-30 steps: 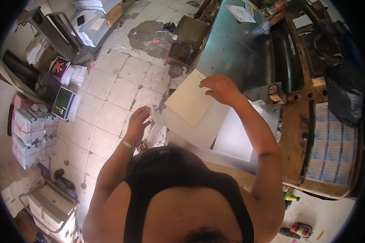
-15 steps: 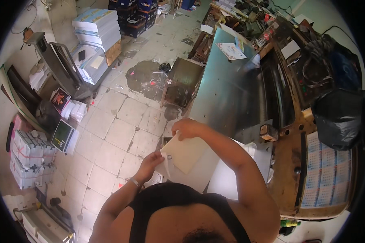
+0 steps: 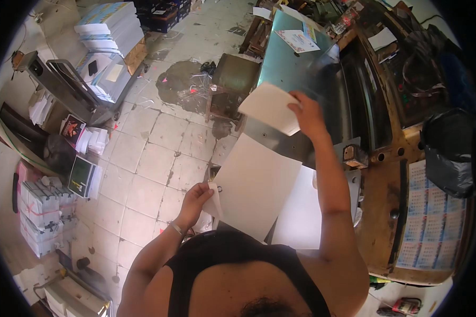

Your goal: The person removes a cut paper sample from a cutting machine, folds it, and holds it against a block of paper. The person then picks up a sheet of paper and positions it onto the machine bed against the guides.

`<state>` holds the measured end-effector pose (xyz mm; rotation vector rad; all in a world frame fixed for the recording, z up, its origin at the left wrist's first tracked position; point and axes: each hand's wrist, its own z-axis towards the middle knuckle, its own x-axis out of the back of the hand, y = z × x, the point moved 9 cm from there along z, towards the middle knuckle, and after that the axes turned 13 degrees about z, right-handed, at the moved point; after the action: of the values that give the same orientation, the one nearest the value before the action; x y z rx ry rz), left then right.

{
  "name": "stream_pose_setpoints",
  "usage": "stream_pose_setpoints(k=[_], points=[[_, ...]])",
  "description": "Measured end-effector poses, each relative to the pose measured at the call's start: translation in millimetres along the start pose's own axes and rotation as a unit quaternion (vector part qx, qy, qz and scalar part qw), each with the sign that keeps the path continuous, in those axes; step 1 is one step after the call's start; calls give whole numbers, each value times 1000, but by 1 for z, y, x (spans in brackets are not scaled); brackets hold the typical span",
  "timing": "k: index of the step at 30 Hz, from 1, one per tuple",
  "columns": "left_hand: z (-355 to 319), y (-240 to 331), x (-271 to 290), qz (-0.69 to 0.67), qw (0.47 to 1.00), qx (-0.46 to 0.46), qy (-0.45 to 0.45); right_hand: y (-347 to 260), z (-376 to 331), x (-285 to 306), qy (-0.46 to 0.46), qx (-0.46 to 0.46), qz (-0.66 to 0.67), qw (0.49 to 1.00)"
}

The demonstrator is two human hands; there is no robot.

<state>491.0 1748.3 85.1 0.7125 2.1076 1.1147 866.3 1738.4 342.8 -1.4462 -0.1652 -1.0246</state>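
Observation:
My right hand [image 3: 308, 115] is raised over the metal table and pinches the right edge of a cream paper sheet [image 3: 267, 107], which looks slightly curved. Whether that is one sheet or a thin stack I cannot tell. Below it lies a large white paper sheet [image 3: 259, 182], directly in front of my body. At its left edge my left hand [image 3: 197, 199] is closed on a small white paper slip [image 3: 213, 203] with a dark round mark. A second bright white sheet [image 3: 300, 219] lies to the right, under my right forearm.
The metal table [image 3: 296, 68] runs away from me, with a printed card [image 3: 297, 40] on it. A dark machine frame [image 3: 367, 105] and a black plastic bag [image 3: 449, 150] are on the right. Tied paper bundles [image 3: 42, 211] and a loaded pallet jack [image 3: 63, 87] stand left.
My right hand has moved away and to the right, lifting the cream paper off the large white sheet, which now shows. My left hand stays at the slip. The view has shifted slightly.

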Motion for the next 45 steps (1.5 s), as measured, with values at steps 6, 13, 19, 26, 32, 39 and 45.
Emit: stream_pose_setpoints(k=[6, 13, 19, 26, 32, 39, 45], points=[[5, -2, 0, -1, 1000, -5, -5, 44, -8, 29, 72, -109, -174, 976], [3, 5, 12, -105, 994, 13, 17, 71, -9, 6, -22, -86, -283, 955], [4, -5, -13, -173, 983, 13, -68, 57, -11, 10, -16, -81, -309, 947], [4, -11, -23, -82, 991, 25, -102, 79, -17, 11, -20, -133, -330, 934], [7, 7, 4, -68, 997, -14, -25, 65, -15, 20, 11, -104, -336, 936], [22, 39, 36, -99, 990, -100, 26, 57, -17, 43, 48, -120, -350, 928], [43, 24, 53, -158, 985, -61, 30, -54, -43, 55, 165, 14, -170, 971]])
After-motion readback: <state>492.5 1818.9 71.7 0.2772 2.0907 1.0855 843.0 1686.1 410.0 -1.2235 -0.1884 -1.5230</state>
